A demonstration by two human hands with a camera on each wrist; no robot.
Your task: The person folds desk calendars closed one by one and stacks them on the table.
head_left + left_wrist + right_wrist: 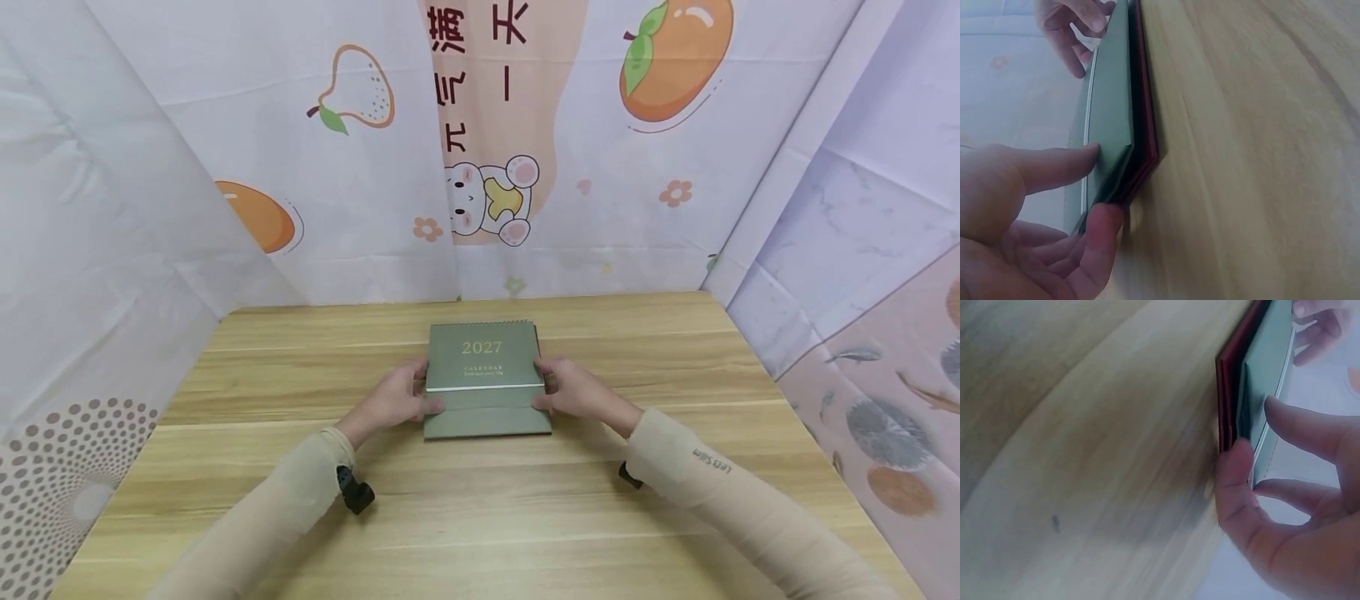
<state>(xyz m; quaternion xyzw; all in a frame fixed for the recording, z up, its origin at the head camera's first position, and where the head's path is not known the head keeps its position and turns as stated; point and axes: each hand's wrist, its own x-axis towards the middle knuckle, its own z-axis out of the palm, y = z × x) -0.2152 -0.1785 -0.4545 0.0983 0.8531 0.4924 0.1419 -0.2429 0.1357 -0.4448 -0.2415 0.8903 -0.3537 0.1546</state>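
A green desk calendar [483, 367] marked 2027 lies at the middle of the table, its spiral binding at the far edge. My left hand [397, 396] grips its left side, thumb on the green base flap [487, 423] and fingers along the edge. At the opposite side my right hand [573, 390] holds it the same way. Under the green cover, the left wrist view shows a dark red layer [1144, 94] with a narrow dark gap between. The same dark red layer [1225, 394] appears in the right wrist view, close over the wood.
The wood-grain table [480, 517] spreads around the calendar. Behind it hangs a white curtain [375, 208] printed with fruit and a cartoon figure. More printed cloth borders the left and right sides.
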